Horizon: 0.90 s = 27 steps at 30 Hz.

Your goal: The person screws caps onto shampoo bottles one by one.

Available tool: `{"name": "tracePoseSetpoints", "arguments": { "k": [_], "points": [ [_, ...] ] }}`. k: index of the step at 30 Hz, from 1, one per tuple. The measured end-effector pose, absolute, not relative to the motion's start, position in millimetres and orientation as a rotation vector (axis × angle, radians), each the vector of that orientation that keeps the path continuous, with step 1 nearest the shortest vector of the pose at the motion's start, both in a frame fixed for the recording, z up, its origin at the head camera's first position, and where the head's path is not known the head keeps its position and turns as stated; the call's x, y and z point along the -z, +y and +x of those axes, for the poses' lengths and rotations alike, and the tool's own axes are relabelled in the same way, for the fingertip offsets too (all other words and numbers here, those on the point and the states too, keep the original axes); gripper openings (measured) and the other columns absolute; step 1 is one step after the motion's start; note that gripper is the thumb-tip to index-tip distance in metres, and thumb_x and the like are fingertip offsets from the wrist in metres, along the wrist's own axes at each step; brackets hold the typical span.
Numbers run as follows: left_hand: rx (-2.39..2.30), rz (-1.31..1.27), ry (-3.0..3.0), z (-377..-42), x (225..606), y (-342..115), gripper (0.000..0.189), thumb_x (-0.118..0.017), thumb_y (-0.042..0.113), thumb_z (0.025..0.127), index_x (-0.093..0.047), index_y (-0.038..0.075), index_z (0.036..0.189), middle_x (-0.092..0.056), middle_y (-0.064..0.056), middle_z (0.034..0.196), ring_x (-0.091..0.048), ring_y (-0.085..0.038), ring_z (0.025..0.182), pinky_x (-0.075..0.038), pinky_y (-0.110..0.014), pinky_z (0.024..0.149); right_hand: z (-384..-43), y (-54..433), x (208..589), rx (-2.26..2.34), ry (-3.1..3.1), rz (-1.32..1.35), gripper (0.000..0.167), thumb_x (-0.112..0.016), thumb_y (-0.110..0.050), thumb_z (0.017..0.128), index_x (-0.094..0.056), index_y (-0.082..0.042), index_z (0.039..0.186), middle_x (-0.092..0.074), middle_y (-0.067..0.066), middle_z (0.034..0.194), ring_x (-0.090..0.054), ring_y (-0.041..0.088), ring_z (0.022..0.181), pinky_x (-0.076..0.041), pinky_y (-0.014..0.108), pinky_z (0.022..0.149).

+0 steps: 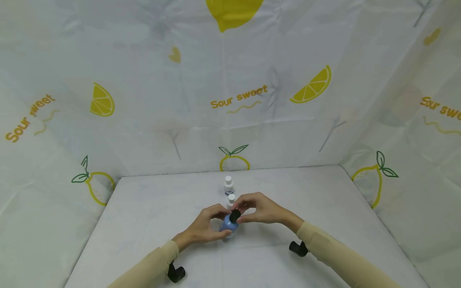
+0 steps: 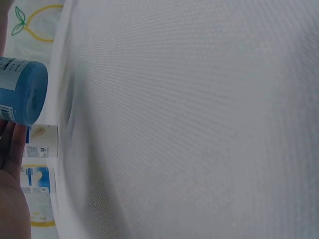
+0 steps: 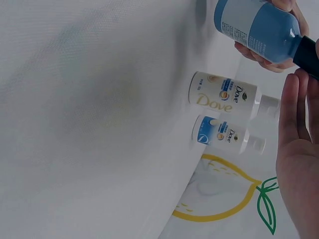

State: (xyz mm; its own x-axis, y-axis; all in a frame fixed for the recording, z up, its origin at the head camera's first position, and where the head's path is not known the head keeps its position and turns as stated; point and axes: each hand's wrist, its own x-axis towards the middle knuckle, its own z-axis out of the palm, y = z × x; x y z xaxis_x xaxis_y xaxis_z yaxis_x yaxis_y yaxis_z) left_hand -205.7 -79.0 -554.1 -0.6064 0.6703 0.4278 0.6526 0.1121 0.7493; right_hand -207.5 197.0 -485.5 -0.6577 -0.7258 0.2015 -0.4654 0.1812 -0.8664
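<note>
My left hand (image 1: 203, 227) grips a translucent blue bottle (image 1: 224, 227) around its body, and the bottle leans to the right. On its top sits a black cap (image 1: 235, 216), which my right hand (image 1: 264, 209) pinches between thumb and fingertips. In the right wrist view the blue bottle (image 3: 273, 27) shows a pale label with small print, and its base is raised off the table. Just behind the hands stands a white Dove bottle (image 3: 224, 93) with gold lettering. Farther back is a second, smaller Dove bottle (image 3: 219, 134) with a blue label panel.
A white cloth covers the table (image 1: 144, 224). White curtains (image 1: 151, 100) printed with lemons and "Sour sweet" lettering rise behind it and on both sides. A small black device shows below each forearm, one on the left (image 1: 177, 274) and one on the right (image 1: 298, 249).
</note>
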Motion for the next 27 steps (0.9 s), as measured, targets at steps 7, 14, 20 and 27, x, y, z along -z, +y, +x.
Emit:
{"name": "tracePoseSetpoints", "arguments": {
  "k": [7,14,20,27],
  "points": [
    [-1.546,1.397,2.322,-205.8,552.0,-78.6,0.045,-0.09,0.014,0.089,-0.07,0.01,0.129,-0.074,-0.008,0.118,-0.073,-0.008,0.107,-0.067,-0.028,0.094,-205.3,193.6,480.9,1.449,2.255,-1.05,0.032,-0.091,-0.015,0.089,-0.074,-0.009,0.116,-0.077,0.011,0.111,-0.072,0.006,0.095,-0.067,0.031,0.092],
    [-1.53,1.366,2.325,-203.8,553.9,-77.7,0.046,-0.091,0.012,0.087,-0.07,0.011,0.128,-0.074,-0.007,0.118,-0.073,-0.006,0.108,-0.066,-0.028,0.095,-203.5,190.4,480.8,1.43,2.29,-0.997,0.032,-0.094,-0.017,0.086,-0.072,-0.011,0.108,-0.075,0.006,0.101,-0.069,0.003,0.09,-0.066,0.029,0.086],
    [-1.526,1.385,2.343,-203.2,554.1,-77.0,0.047,-0.091,0.012,0.086,-0.069,0.01,0.128,-0.074,-0.007,0.117,-0.073,-0.006,0.108,-0.066,-0.028,0.095,-203.8,189.6,484.2,1.42,2.319,-0.988,0.033,-0.095,-0.019,0.084,-0.071,-0.012,0.106,-0.072,0.003,0.099,-0.068,0.004,0.088,-0.068,0.036,0.085],
    [-1.537,1.364,2.328,-203.1,554.9,-76.5,0.048,-0.092,0.011,0.086,-0.07,0.011,0.128,-0.074,-0.007,0.118,-0.073,-0.006,0.108,-0.066,-0.028,0.095,-204.5,189.0,485.8,1.407,2.347,-0.979,0.034,-0.096,-0.022,0.084,-0.069,-0.013,0.103,-0.072,0.0,0.095,-0.068,0.004,0.086,-0.068,0.04,0.084]
  ]
}}
